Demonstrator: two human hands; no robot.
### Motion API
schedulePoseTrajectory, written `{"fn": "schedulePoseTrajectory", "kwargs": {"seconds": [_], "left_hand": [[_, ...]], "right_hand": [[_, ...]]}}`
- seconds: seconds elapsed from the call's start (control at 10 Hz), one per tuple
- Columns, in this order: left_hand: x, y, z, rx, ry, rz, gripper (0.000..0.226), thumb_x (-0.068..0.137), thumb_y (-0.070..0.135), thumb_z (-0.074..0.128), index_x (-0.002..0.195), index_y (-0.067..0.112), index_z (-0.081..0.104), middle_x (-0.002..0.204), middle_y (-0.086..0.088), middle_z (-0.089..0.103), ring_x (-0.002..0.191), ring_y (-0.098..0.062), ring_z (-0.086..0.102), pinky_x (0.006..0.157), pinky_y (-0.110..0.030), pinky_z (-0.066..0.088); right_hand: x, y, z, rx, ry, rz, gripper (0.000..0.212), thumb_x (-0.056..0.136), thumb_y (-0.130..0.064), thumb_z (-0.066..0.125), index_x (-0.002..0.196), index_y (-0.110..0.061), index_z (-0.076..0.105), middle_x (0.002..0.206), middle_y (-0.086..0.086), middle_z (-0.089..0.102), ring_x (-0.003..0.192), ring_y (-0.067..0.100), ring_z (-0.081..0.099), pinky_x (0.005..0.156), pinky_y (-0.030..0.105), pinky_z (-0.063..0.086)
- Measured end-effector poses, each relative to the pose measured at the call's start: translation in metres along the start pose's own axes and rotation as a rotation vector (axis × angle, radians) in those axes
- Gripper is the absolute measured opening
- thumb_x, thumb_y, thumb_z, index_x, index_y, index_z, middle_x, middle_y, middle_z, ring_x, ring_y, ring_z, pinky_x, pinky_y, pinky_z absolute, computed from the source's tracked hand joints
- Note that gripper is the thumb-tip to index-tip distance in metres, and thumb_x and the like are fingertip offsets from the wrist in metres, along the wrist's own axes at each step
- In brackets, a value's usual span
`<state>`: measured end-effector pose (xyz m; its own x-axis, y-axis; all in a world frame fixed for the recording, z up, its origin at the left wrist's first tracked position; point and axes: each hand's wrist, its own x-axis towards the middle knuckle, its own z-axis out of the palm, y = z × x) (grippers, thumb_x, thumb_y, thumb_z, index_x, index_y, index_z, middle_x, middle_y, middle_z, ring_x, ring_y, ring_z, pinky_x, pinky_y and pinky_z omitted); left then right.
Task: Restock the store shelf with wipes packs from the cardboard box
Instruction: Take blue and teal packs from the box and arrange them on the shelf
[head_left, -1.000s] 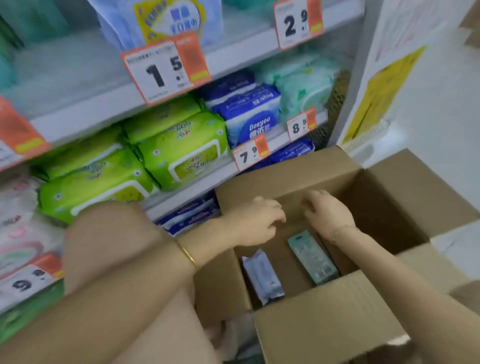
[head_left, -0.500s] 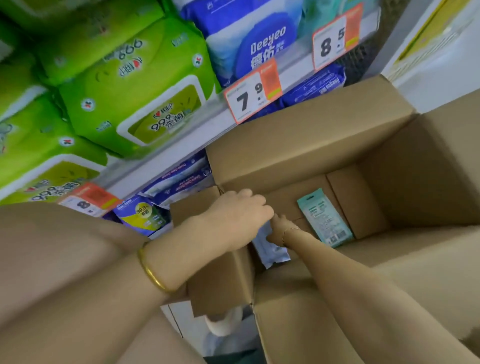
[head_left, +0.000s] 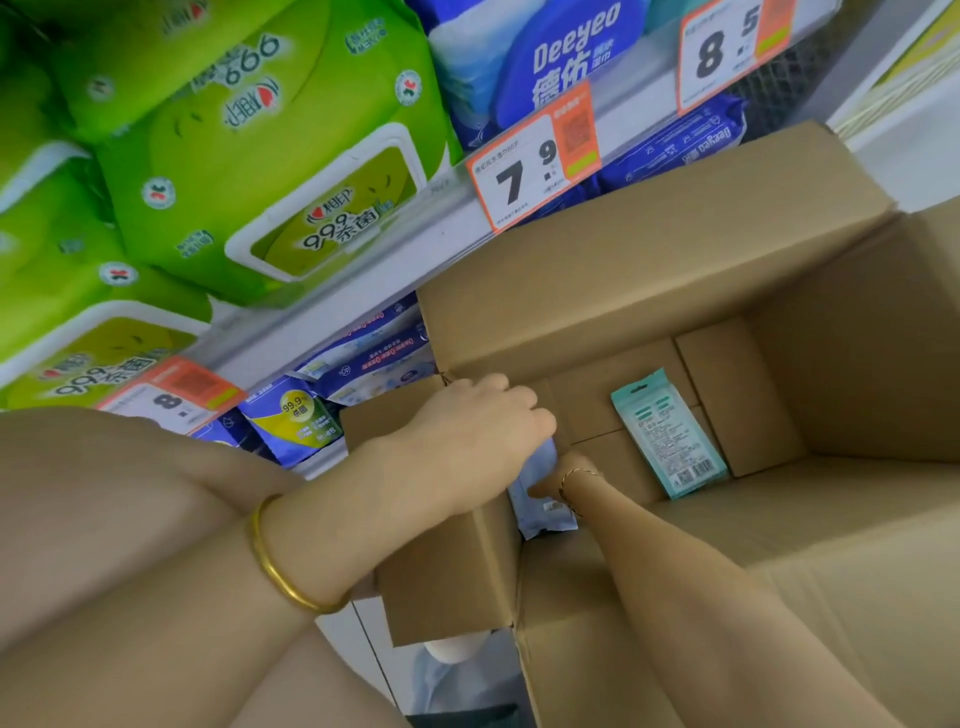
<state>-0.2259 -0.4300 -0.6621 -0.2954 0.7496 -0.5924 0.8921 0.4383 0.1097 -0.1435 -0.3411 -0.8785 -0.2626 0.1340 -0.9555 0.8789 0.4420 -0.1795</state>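
An open cardboard box (head_left: 649, 260) stands against the store shelf (head_left: 363, 306). On its bottom lies a teal wipes pack (head_left: 667, 434), flat and untouched. A pale blue wipes pack (head_left: 543, 514) lies at the box's left inner wall. My right hand (head_left: 563, 475) reaches deep into the box; its thumb lies on the pale blue pack and its fingers are hidden behind my left hand. My left hand (head_left: 467, 436), with a gold bangle on the wrist, rests on the left flap with its fingers curled over the edge.
Large green wipes packs (head_left: 260, 182) fill the shelf at upper left, with blue Deeyeo packs (head_left: 545, 52) to their right. Small blue packs (head_left: 311, 421) sit on the lower shelf just left of the box. Orange price tags (head_left: 530, 166) hang on the shelf edges.
My head has dropped closer to the box. My right hand went from the far wall down to the pale blue pack. My left hand stayed on the left flap.
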Motion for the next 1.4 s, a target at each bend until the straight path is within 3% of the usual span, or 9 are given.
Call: {"fn": "schedulePoseTrajectory", "kwargs": {"seconds": [0.1, 0.5, 0.6, 0.7, 0.9, 1.1, 1.2, 1.3, 1.4], "left_hand": [[-0.001, -0.002, 0.000, -0.020, 0.046, 0.000, 0.032, 0.094, 0.010, 0.047, 0.124, 0.021, 0.046, 0.126, 0.002, 0.048, 0.116, -0.021, 0.043, 0.090, -0.033, 0.040], [-0.006, -0.008, 0.002, -0.042, 0.027, -0.018, 0.028, 0.098, 0.018, 0.041, 0.126, 0.019, 0.047, 0.126, -0.001, 0.048, 0.116, -0.021, 0.043, 0.091, -0.036, 0.043], [-0.005, -0.008, 0.002, -0.025, 0.033, -0.029, 0.029, 0.097, 0.017, 0.043, 0.126, 0.019, 0.046, 0.126, 0.000, 0.048, 0.117, -0.021, 0.043, 0.089, -0.034, 0.042], [-0.002, -0.007, 0.003, -0.002, 0.015, -0.032, 0.032, 0.096, 0.014, 0.045, 0.127, 0.020, 0.045, 0.127, 0.001, 0.048, 0.117, -0.021, 0.043, 0.091, -0.034, 0.043], [-0.003, -0.003, -0.004, -0.055, -0.072, -0.129, 0.029, 0.097, 0.020, 0.045, 0.125, 0.016, 0.045, 0.117, -0.004, 0.053, 0.103, -0.023, 0.056, 0.067, -0.032, 0.036], [-0.017, 0.024, -0.002, -0.352, -0.004, -0.108, 0.078, 0.077, 0.044, 0.068, 0.138, 0.018, 0.028, 0.140, -0.001, 0.035, 0.120, -0.022, 0.043, 0.090, -0.039, 0.048], [-0.020, 0.035, -0.005, -0.378, 0.261, -0.123, 0.078, 0.078, 0.039, 0.068, 0.142, 0.021, 0.026, 0.142, 0.001, 0.037, 0.128, -0.022, 0.039, 0.094, -0.042, 0.046], [-0.034, 0.027, -0.032, -0.645, 0.570, -0.141, 0.035, 0.078, 0.024, 0.061, 0.112, 0.017, 0.055, 0.107, 0.000, 0.061, 0.099, -0.019, 0.059, 0.078, -0.032, 0.048], [-0.063, 0.015, -0.062, -1.351, 0.529, -0.084, 0.015, 0.078, 0.015, 0.064, 0.092, 0.020, 0.070, 0.095, -0.004, 0.073, 0.088, -0.019, 0.068, 0.082, -0.041, 0.055]], "right_hand": [[-0.003, -0.002, 0.004, -0.097, 0.046, 0.054, 0.068, 0.079, -0.048, 0.064, 0.133, -0.011, 0.045, 0.127, 0.010, 0.052, 0.119, 0.027, 0.051, 0.095, 0.035, 0.045], [-0.008, 0.001, -0.007, 0.157, -0.119, 0.079, 0.053, 0.087, -0.015, 0.064, 0.132, 0.006, 0.044, 0.114, 0.015, 0.051, 0.098, 0.026, 0.047, 0.073, 0.035, 0.045], [-0.010, -0.003, 0.001, 0.088, -0.096, 0.067, 0.061, 0.085, -0.032, 0.066, 0.133, 0.000, 0.044, 0.132, 0.018, 0.051, 0.120, 0.032, 0.051, 0.095, 0.038, 0.046], [-0.017, -0.008, 0.009, -0.021, -0.057, 0.064, 0.062, 0.076, -0.042, 0.070, 0.124, -0.007, 0.051, 0.119, 0.010, 0.060, 0.111, 0.028, 0.058, 0.095, 0.038, 0.050], [-0.058, -0.014, -0.041, 0.396, -0.140, 0.030, 0.038, 0.083, -0.027, 0.063, 0.112, -0.002, 0.057, 0.103, 0.016, 0.067, 0.079, 0.025, 0.064, 0.083, 0.036, 0.056], [-0.152, -0.002, -0.096, 0.737, -0.164, -0.136, 0.021, 0.083, -0.034, 0.058, 0.088, -0.014, 0.061, 0.079, 0.003, 0.065, 0.067, 0.016, 0.062, 0.060, 0.025, 0.047], [-0.193, -0.008, -0.104, 0.755, -0.142, -0.249, 0.030, 0.086, -0.041, 0.051, 0.084, -0.013, 0.061, 0.075, 0.004, 0.063, 0.056, 0.015, 0.063, 0.056, 0.022, 0.046], [-0.235, -0.009, -0.115, 0.742, -0.076, -0.434, 0.054, 0.092, -0.055, 0.035, 0.083, -0.010, 0.064, 0.072, 0.003, 0.063, 0.054, 0.014, 0.064, 0.050, 0.019, 0.049], [-0.268, -0.005, -0.131, 0.690, 0.291, -0.621, 0.048, 0.093, -0.050, 0.044, 0.077, -0.009, 0.063, 0.071, 0.008, 0.064, 0.059, 0.019, 0.060, 0.054, 0.026, 0.050]]}}
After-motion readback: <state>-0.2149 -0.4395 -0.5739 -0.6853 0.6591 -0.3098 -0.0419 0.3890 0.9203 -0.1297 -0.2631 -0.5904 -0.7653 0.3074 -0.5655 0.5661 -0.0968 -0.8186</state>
